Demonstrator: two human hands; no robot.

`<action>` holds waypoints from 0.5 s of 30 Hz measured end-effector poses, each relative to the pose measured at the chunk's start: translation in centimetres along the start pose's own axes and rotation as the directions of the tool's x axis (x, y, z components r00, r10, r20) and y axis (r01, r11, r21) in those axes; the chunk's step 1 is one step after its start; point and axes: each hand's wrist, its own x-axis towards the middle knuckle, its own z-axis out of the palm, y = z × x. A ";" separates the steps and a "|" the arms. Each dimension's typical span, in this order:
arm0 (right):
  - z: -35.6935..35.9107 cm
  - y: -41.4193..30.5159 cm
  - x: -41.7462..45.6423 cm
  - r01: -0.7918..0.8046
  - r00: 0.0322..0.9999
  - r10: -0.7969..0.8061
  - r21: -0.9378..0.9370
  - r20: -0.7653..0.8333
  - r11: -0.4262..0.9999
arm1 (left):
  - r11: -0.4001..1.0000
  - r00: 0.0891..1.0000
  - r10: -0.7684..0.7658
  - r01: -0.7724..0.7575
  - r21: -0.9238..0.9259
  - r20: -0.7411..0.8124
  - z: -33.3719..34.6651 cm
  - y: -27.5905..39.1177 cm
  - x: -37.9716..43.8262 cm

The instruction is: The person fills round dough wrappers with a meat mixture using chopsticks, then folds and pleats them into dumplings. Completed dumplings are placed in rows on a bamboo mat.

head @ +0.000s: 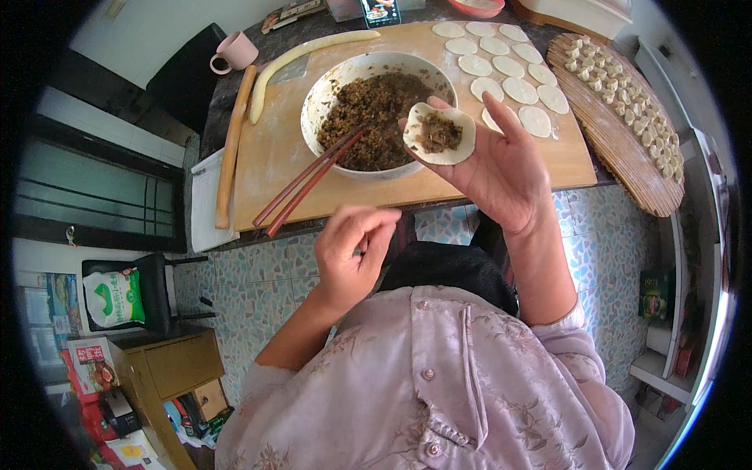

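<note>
My right hand [499, 164] is turned palm up, thumb raised, with a round dumpling wrapper [413, 144] resting on its fingers. A mound of brown minced filling [442, 134] sits on the middle of that wrapper. Just in front of my body, my left hand [352, 252] is loosely curled, slightly blurred, and nothing shows in it. Left of the right hand stands a large white bowl [317, 88] partly full of the same filling. Two reddish-brown chopsticks [311, 179] lean in the bowl, their thick ends past the board's front edge, near my left hand.
Several flat wrappers [509, 66] lie on the wooden board [276, 147]. A dough rope [311, 46] and a rolling pin [234, 153] are at left, near a pink mug [239, 49]. Shaped dumplings [631, 108] fill part of a slatted tray [611, 141]. A lit phone [380, 12] stands behind.
</note>
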 end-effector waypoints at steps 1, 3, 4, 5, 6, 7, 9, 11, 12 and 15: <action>0.1 0.1 -0.1 0.003 1.000 -0.003 -0.013 0.009 1.000 | 0.997 0.996 0.077 -0.077 0.012 -0.036 -0.1 0.6 1.2; 0.3 0.2 -0.2 0.014 1.000 -0.013 -0.044 0.028 0.999 | 0.997 0.996 0.074 -0.074 -0.002 -0.049 -0.5 1.9 3.7; 0.3 0.3 -0.2 0.018 0.999 -0.017 -0.042 0.031 0.999 | 0.999 0.999 0.028 -0.029 -0.020 -0.027 -0.4 2.5 4.7; 0.4 0.5 -0.2 0.022 0.999 -0.021 -0.040 0.034 0.999 | 0.998 0.999 0.054 -0.054 -0.024 -0.006 -0.2 2.1 5.6; 0.5 0.6 -0.2 0.031 0.999 -0.030 -0.040 0.038 0.999 | 0.998 0.998 0.059 -0.059 -0.008 0.021 0.0 1.6 6.3; 0.7 0.6 -0.2 0.036 0.998 -0.034 -0.051 0.045 0.998 | 0.998 0.997 0.064 -0.064 0.009 0.048 0.1 1.3 6.6; 0.9 0.7 -0.1 0.046 0.997 -0.042 -0.071 0.058 0.996 | 0.998 0.996 0.052 -0.053 0.016 0.075 0.2 1.1 6.9; 0.9 0.7 0.0 0.050 0.998 -0.047 -0.063 0.051 0.997 | 0.999 0.995 0.036 -0.038 0.021 0.096 0.3 1.0 7.0; 0.9 0.6 0.0 0.050 0.998 -0.047 -0.059 0.047 0.997 | 0.999 0.995 0.024 -0.027 0.022 0.100 0.4 0.9 7.1; 0.9 0.5 0.3 0.038 0.998 -0.036 -0.062 0.047 0.997 | 0.999 0.994 0.026 -0.029 0.026 0.102 0.5 0.7 7.2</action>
